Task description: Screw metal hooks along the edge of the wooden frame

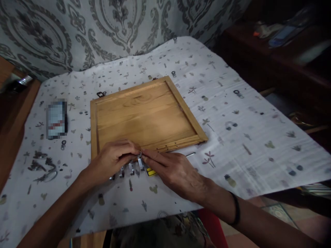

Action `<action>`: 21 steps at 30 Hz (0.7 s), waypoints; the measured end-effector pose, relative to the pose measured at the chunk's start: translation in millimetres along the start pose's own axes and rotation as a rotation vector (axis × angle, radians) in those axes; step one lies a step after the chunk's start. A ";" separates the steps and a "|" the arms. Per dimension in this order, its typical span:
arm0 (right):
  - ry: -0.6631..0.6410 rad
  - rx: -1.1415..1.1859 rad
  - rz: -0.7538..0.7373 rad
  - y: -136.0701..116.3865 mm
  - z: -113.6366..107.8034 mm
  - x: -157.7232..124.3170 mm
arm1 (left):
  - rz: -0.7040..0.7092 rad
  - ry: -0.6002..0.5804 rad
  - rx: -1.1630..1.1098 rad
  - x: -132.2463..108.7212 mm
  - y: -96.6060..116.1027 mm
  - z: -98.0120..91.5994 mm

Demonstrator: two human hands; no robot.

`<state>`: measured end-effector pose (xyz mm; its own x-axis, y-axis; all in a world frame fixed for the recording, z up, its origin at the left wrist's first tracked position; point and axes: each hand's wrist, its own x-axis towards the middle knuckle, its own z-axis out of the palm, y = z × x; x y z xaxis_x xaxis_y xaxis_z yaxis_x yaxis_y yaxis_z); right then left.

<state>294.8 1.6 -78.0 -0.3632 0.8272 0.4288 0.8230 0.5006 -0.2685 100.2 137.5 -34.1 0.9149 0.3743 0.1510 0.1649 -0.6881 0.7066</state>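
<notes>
Both of my hands meet at the six o'clock edge of the wooden board [144,113]. My left hand [113,160] is curled over the metal hook strip [131,168], pinching it from above. The fingertips of my right hand [173,172] pinch the same strip at its right end, so thumb and fingers on both sides are closed on it. The strip lies along the board's near rim, its hooks hanging toward me over the cloth [232,137].

Under my right palm lies a screwdriver [151,172]. Only a bit of yellow handle shows, with the shaft poking out toward three o'clock.

I think the main risk is the strip skewing, because it is held only by fingertips and a small twist would tilt it off the rim line. My right wrist could also nudge the screwdriver and roll it. The small black fitting [101,93] at the board's eleven o'clock corner is loose and easy to lose against the busy print. The phone [57,119] at nine o'clock lies well apart.
</notes>
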 end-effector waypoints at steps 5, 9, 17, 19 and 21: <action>0.004 -0.003 -0.001 -0.1 -1.3 0.5 | 0.014 0.016 0.017 -0.5 -0.3 3.9; -0.003 0.035 0.004 -0.3 -1.6 0.1 | 0.001 0.025 0.023 -1.3 -1.2 5.2; 0.015 0.033 -0.033 1.5 -0.5 -0.9 | 0.007 0.017 0.021 -0.9 -1.0 5.0; 0.032 0.015 -0.051 2.5 1.0 -1.9 | 0.029 0.022 0.023 -0.3 -0.8 5.0; 0.052 0.004 -0.065 3.1 2.4 -2.7 | 0.041 0.027 0.028 0.0 -0.6 4.6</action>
<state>297.2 1.5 -82.1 -0.3932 0.7784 0.4894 0.7966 0.5542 -0.2415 101.8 135.1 -37.7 0.9110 0.3619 0.1977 0.1384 -0.7201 0.6800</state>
